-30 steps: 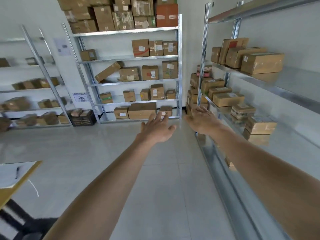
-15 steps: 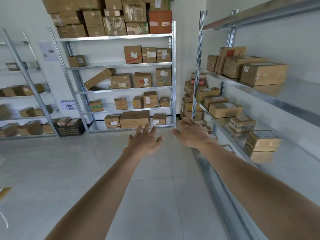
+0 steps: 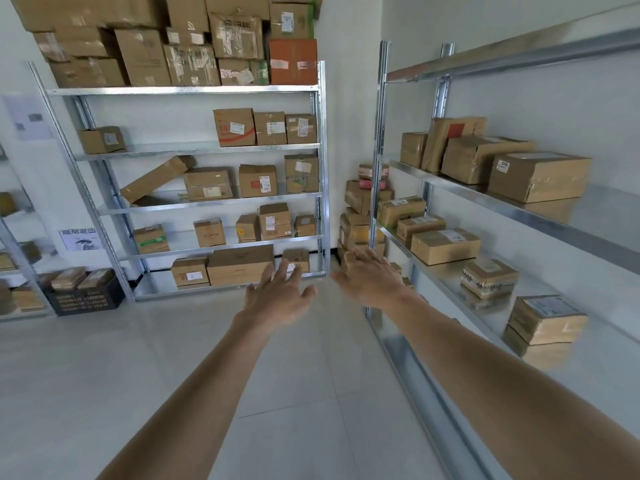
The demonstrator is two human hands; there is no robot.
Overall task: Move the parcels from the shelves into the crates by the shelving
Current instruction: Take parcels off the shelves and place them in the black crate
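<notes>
The left forearm (image 3: 207,393) and right forearm (image 3: 485,368) are bare as far up as they show. The left hand (image 3: 277,299) and right hand (image 3: 369,278) are bare too.

Brown cardboard parcels (image 3: 445,245) sit on steel shelves (image 3: 460,282).

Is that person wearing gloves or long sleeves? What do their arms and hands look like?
No gloves! The left hand and right hand are bare, with no rings that I can see. The left forearm and right forearm are bare too: no sleeves, watch or bracelet show anywhere up to the picture's edge.
</notes>
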